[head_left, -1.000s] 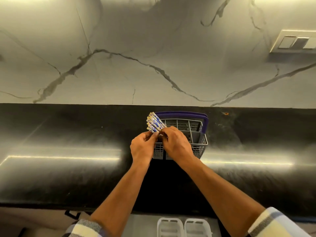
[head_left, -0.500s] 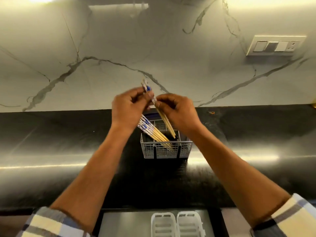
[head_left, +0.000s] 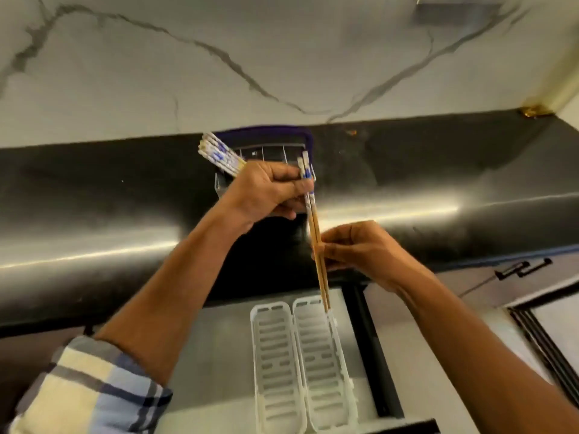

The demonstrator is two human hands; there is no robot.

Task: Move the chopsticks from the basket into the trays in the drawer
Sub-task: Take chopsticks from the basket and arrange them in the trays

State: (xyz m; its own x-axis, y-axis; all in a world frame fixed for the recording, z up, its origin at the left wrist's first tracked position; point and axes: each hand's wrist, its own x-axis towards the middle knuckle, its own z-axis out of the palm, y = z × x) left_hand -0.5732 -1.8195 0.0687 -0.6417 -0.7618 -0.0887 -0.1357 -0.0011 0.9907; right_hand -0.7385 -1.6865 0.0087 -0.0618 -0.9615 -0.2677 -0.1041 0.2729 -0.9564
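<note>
A pair of wooden chopsticks (head_left: 316,233) with blue-and-white tops hangs nearly upright over the counter's front edge. My left hand (head_left: 266,191) grips its upper part and my right hand (head_left: 357,249) pinches its lower shaft. The tips reach the far end of the right white tray (head_left: 322,364). An empty left white tray (head_left: 275,371) lies beside it in the open drawer (head_left: 219,346). Behind my left hand stands the grey basket with a purple handle (head_left: 263,134), mostly hidden. Several more chopsticks (head_left: 219,156) lean out of its left side.
The black glossy counter (head_left: 109,220) runs across the view, with a marble wall (head_left: 282,57) behind it. A cabinet front with a dark handle (head_left: 523,269) sits to the right of the drawer. My checked sleeves are at the bottom corners.
My hands have come down and toward me with the pair of chopsticks, from above the basket to over the drawer. My view has tilted down, so the trays show in full.
</note>
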